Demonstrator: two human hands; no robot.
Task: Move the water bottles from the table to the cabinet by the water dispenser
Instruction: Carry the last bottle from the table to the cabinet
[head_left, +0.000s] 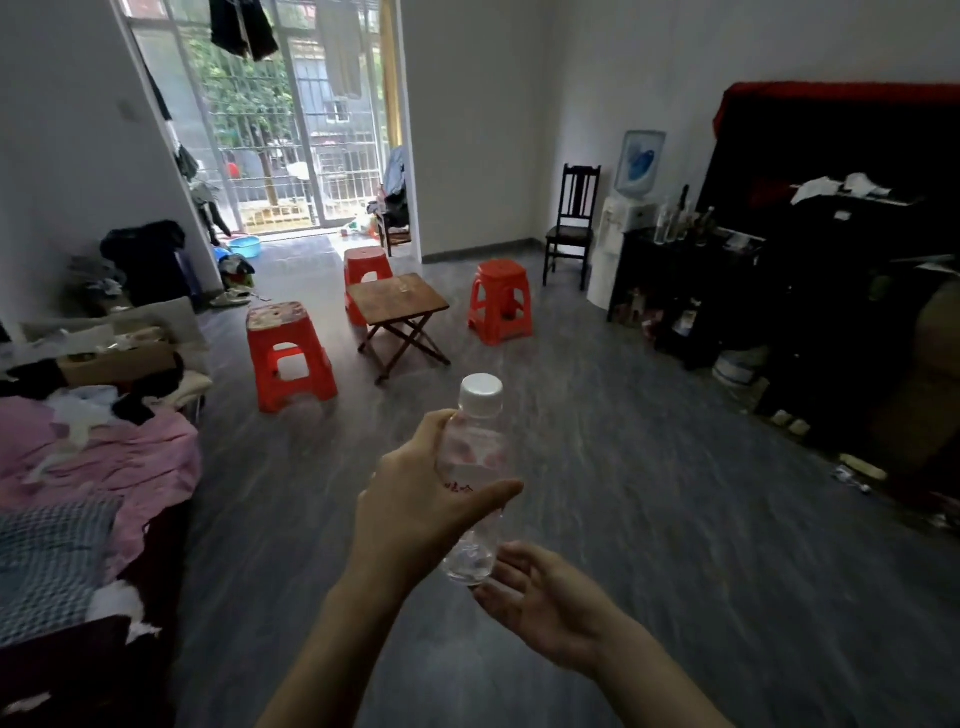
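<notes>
One water bottle (475, 467) is in hand, clear plastic with a white cap (482, 395), held at mid-frame above the floor (623, 467). Its long axis runs near upright, cap tilted slightly away from the person. The left hand (415, 504) is wrapped round the middle of the bottle, thumb across the front of the label. The right hand (540, 597) sits just under the base with fingers relaxed and spread, touching or nearly touching the bottom; contact cannot be confirmed. The two hands lie close together, left above, right below.

The cabinet (675, 280) stands far ahead and to the right, dark, with the water dispenser (621, 244) just to its left, carrying one blue jug (640, 163). The right hand is on the nearer side to it. Several clear bottles (670, 221) already stand on the cabinet top; the count looks like three or four but is too small to fix.

One small folding wooden counter (397, 301) stands ahead and slightly left. No bottle is seen on it; one faint clear item (405, 286) cannot be identified. Three red stools (500, 301) surround it. One dark chair (571, 223) stands left of the dispenser. One bed (78, 467) with pink bedding lies at the left edge.

Judgement: the carry is under way, and the coming move calls for a forward-right walk to the cabinet.
</notes>
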